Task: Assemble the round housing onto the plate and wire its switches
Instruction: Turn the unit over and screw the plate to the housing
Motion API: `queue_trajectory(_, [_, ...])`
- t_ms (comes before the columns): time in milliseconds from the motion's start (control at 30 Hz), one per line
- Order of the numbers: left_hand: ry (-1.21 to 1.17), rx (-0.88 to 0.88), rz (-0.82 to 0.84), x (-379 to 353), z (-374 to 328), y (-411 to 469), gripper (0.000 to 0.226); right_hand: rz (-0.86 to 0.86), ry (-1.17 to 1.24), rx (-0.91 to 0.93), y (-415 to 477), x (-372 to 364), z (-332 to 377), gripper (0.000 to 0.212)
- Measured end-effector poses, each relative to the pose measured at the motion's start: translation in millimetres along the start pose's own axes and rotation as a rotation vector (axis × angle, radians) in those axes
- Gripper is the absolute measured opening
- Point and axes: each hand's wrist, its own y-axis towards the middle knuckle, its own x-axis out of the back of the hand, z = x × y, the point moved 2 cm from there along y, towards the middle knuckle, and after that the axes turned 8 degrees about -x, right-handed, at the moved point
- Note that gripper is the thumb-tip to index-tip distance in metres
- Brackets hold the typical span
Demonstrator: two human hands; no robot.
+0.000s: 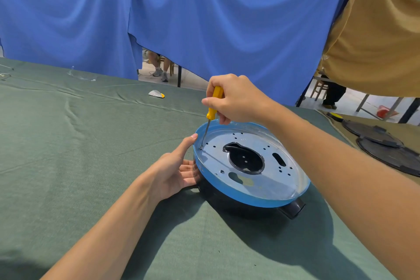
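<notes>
Round housing (247,196) touches left grip (176,174), beneath right grip (236,100) holding screwdriver (211,113).

left grip (179,173) and right grip (234,100) bare; forearms (109,223) bare; nails (194,136) short

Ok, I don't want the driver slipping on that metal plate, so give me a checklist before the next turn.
1. Hold: right hand grips the screwdriver: ok.
2. Placement: tip meets a hole near the left edge of the plate: ok.
3. Seating: a screw under the tip: cannot tell.
4. Bracing: left hand steadies the housing at its rim: ok.
5. Support: housing rests on the green cloth: ok.
</notes>
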Motion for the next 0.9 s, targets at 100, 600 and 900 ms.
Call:
queue_trajectory(100, [-0.002, 0.008, 0.010, 0, -1, 0, 0.070, 0.073, 0.040, 0.039, 2, 2, 1, 0.007])
queue_trajectory(600, [0.002, -0.007, 0.001, 0, 0, 1, 0.070, -0.105, 0.057, -0.314, -5, -3, -17, 0.039])
queue_trajectory(900, [0.008, -0.003, -0.002, 1, 1, 1, 0.073, -0.041, -0.019, -0.080, -14, 7, -5, 0.023])
